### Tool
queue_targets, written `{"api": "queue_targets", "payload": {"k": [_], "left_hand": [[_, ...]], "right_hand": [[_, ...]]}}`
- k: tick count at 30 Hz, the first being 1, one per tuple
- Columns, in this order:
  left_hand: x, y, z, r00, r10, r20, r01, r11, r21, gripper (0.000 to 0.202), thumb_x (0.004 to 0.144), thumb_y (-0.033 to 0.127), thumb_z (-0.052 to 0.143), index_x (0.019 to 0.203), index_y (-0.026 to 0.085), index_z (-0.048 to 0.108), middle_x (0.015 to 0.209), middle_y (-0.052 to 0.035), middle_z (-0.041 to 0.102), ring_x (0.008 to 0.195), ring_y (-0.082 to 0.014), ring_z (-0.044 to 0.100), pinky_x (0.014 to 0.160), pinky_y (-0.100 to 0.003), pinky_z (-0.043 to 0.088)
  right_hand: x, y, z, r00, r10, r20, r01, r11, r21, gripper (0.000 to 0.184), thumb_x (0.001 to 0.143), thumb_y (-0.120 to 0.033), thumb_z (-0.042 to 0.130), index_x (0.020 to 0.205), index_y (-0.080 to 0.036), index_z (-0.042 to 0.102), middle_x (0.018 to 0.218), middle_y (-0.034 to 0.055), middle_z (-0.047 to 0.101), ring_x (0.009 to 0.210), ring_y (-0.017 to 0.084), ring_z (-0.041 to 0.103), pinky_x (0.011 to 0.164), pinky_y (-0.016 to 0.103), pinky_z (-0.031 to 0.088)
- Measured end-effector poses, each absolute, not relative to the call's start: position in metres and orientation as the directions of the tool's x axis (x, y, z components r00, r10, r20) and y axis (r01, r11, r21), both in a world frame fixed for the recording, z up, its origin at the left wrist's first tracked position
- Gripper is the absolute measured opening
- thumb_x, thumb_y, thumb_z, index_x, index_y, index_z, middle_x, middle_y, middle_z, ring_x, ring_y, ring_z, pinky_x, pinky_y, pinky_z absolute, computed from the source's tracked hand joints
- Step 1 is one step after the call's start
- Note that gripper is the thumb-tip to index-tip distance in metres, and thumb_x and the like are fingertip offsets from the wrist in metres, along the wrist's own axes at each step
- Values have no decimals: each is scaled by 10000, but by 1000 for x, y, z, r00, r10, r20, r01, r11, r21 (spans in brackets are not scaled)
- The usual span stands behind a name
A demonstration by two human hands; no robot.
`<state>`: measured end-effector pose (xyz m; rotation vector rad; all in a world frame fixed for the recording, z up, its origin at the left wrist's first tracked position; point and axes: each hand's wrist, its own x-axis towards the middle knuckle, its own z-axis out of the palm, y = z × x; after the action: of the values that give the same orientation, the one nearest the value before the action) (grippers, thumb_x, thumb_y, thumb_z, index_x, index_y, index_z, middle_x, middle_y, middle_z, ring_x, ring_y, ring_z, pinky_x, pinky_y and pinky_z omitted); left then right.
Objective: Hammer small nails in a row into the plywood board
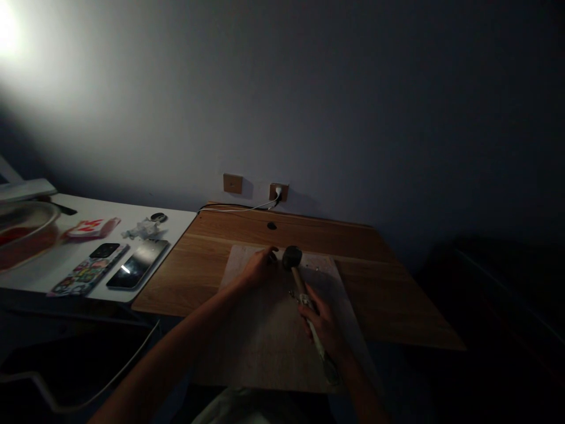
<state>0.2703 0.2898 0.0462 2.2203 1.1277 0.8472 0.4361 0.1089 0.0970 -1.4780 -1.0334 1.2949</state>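
A pale wooden board lies on a brown wooden desk and overhangs its near edge. My right hand is wrapped round the handle of a hammer, whose dark head rests near the board's far edge. My left hand sits on the board just left of the hammer head, fingers pinched together at something too small to make out. The scene is dim.
A white table adjoins on the left with two phones, a patterned case, a red-and-white packet, crumpled wrapping and a bowl. Wall sockets hold a white cable. Dark furniture stands at right.
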Motion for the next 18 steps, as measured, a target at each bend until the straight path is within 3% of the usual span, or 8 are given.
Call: {"api": "queue_targets", "payload": {"k": [4,8,11,15,18], "left_hand": [[267,267,69,583,693,424,500,-717,485,348,865,191,603,1212,169,584,1145,-109,667,987,-213,655,848,-313,519],[271,240,85,875,320,364,296,-948,122,317,919,131,544,1226,200,583,996,-73,702,943,-205,656,880,-326,487],[277,227,85,931,176,320,199,-979,-38,251,964,146,516,1198,176,602,876,-75,708,852,-213,656,795,-336,487],[281,222,82,935,136,329,178,-979,-102,192,975,175,522,1130,170,636,852,-87,697,831,-221,648,755,-340,485],[275,230,84,925,213,313,229,-973,-15,166,942,155,569,1062,206,671,882,-73,701,855,-207,654,807,-327,484]], "right_hand": [[455,89,94,166,939,-300,41,-311,-950,881,785,-415,620,1549,-105,312,559,-94,459,401,86,382,357,191,335],[463,80,89,167,939,-302,62,-315,-947,881,802,-411,592,1559,-81,287,499,-101,431,393,92,364,368,190,332],[462,81,84,173,936,-306,63,-321,-945,861,802,-380,575,1561,-91,289,506,-99,436,390,93,371,366,190,326],[462,81,83,187,930,-317,64,-333,-941,836,803,-374,574,1556,-123,311,530,-100,432,392,89,375,368,186,329],[462,81,85,190,922,-339,60,-355,-933,841,801,-398,580,1556,-138,314,548,-100,429,404,85,381,369,177,318]]}}
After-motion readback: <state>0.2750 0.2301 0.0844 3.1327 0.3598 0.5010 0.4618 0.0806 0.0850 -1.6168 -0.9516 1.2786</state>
